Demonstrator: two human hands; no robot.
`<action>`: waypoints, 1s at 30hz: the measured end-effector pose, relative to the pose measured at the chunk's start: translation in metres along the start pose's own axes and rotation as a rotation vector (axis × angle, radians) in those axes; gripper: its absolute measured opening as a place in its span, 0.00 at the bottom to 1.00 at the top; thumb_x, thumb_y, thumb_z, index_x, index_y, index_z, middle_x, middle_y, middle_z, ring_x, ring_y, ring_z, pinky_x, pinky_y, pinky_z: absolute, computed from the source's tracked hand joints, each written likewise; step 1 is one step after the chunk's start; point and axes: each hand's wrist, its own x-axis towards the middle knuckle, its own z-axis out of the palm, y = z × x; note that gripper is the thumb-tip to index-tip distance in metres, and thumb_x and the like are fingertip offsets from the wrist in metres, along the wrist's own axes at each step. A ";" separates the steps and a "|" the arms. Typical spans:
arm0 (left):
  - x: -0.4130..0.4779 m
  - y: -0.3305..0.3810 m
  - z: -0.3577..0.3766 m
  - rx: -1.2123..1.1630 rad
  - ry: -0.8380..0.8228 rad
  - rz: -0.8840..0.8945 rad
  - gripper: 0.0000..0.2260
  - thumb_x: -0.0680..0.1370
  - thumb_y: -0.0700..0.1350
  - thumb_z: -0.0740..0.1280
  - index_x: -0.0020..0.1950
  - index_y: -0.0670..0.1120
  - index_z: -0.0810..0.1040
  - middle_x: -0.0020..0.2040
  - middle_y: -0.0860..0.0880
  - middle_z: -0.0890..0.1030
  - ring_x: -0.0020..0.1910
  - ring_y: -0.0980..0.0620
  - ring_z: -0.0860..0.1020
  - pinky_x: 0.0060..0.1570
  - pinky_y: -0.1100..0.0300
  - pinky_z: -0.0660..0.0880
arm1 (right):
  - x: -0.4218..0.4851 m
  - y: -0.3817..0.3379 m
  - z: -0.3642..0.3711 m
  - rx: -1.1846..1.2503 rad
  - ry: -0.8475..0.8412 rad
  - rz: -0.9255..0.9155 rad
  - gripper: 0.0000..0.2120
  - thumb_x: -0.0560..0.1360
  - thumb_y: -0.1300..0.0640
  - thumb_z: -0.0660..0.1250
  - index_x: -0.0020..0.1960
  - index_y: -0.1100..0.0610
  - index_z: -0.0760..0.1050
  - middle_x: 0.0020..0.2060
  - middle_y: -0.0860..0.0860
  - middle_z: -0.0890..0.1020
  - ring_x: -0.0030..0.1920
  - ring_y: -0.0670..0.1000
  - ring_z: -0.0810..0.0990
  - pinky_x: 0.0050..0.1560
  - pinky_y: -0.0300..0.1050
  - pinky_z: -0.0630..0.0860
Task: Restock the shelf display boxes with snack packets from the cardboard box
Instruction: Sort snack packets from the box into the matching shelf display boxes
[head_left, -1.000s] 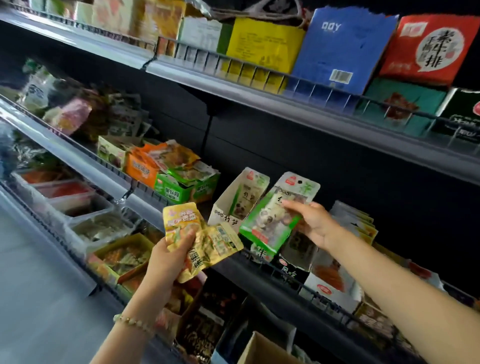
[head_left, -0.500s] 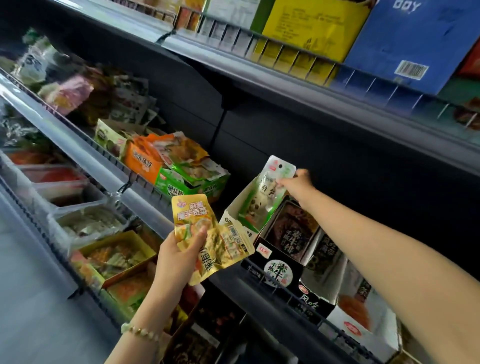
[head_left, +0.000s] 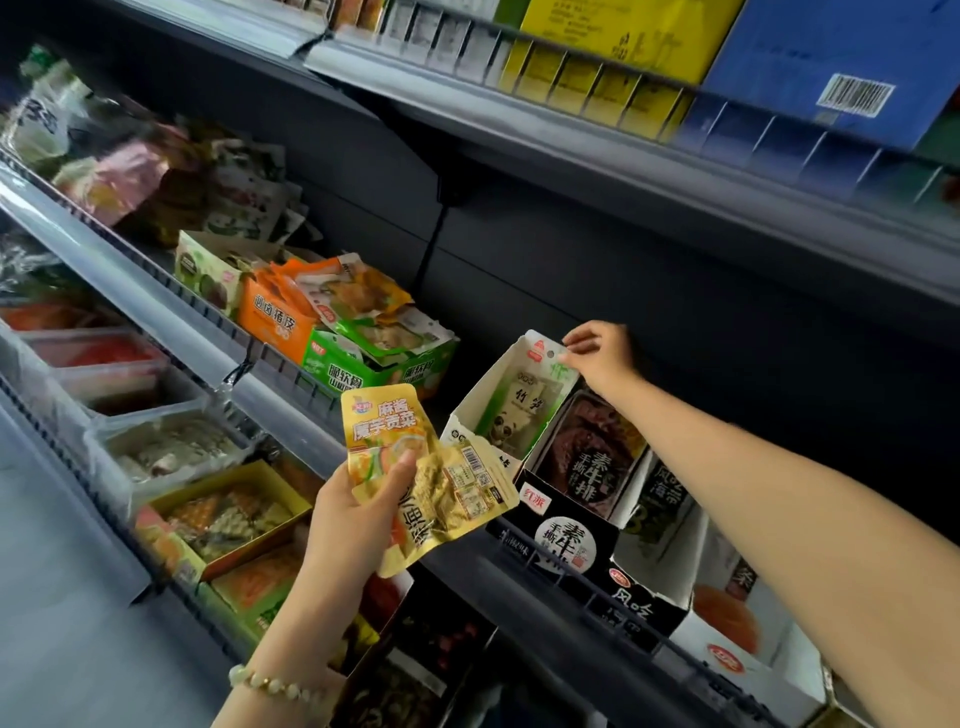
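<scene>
My left hand (head_left: 358, 514) grips a fan of yellow snack packets (head_left: 410, 467) in front of the middle shelf. My right hand (head_left: 602, 358) pinches the top edge of a green-and-white bamboo-shoot packet (head_left: 524, 405), which stands inside the white display box (head_left: 478, 410) on that shelf. Right beside this box sits a black display box (head_left: 561, 540) with dark packets in it. The cardboard supply box is not in view.
Green (head_left: 363, 369) and orange (head_left: 270, 325) display boxes sit further left on the same shelf behind a wire rail. The shelf above (head_left: 623, 171) carries yellow and blue boxes. Lower shelves hold trays and a yellow box (head_left: 228, 514). Grey floor lies at left.
My right hand carried the green-and-white packet up and back, and lowered it into the white display box. My left hand kept hold of the yellow packets, almost still. The view dropped slightly.
</scene>
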 end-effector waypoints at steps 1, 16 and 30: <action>-0.001 0.000 0.001 -0.003 -0.005 0.001 0.06 0.76 0.50 0.69 0.49 0.50 0.80 0.41 0.52 0.86 0.38 0.56 0.84 0.36 0.63 0.75 | 0.001 0.001 -0.001 0.003 -0.004 0.002 0.15 0.67 0.68 0.75 0.36 0.50 0.74 0.35 0.47 0.80 0.42 0.50 0.81 0.49 0.49 0.81; -0.059 0.024 0.047 0.022 -0.171 -0.058 0.09 0.76 0.52 0.68 0.53 0.50 0.78 0.44 0.51 0.86 0.41 0.54 0.85 0.38 0.62 0.79 | -0.228 -0.051 -0.070 0.551 -0.329 0.322 0.22 0.67 0.43 0.68 0.56 0.53 0.72 0.49 0.49 0.84 0.46 0.49 0.83 0.38 0.31 0.75; -0.175 -0.003 0.089 0.061 -0.232 -0.425 0.14 0.81 0.48 0.61 0.60 0.38 0.74 0.47 0.39 0.84 0.43 0.42 0.84 0.35 0.55 0.78 | -0.346 0.027 -0.200 0.943 -0.105 0.798 0.27 0.63 0.68 0.73 0.61 0.56 0.74 0.43 0.56 0.85 0.40 0.53 0.84 0.35 0.40 0.78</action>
